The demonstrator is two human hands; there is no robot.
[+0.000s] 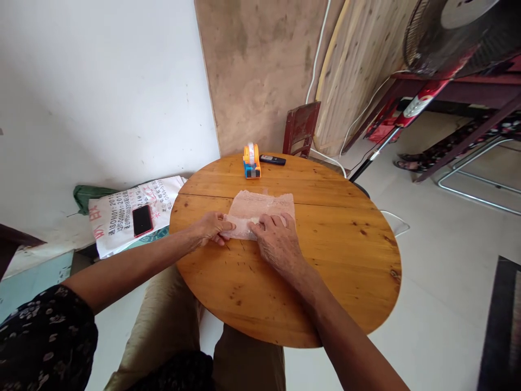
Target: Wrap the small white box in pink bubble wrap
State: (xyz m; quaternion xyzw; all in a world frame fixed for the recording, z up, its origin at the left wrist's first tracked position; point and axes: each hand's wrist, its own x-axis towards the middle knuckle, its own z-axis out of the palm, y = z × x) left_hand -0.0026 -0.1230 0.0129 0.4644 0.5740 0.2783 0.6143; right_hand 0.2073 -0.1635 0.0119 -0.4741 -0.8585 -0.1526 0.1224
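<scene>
A translucent, finely textured sheet that looks like bubble wrap (264, 203) lies on the round wooden table (345, 260). Its near edge is folded over into a narrow band, with something pale partly visible inside that I cannot make out. My left hand (214, 227) pinches the left end of this band between thumb and fingers. Curled over the band's middle and right part, my right hand (279, 239) presses and grips it; its palm side is hidden.
An orange and blue tape dispenser (252, 161) and a dark remote control (272, 159) sit at the table's far edge. Left of the table, a phone (142, 220) rests on a printed white sack (118, 209). A chair (301, 127) and a standing fan (419, 108) are beyond; a person's legs (443, 141) show at right.
</scene>
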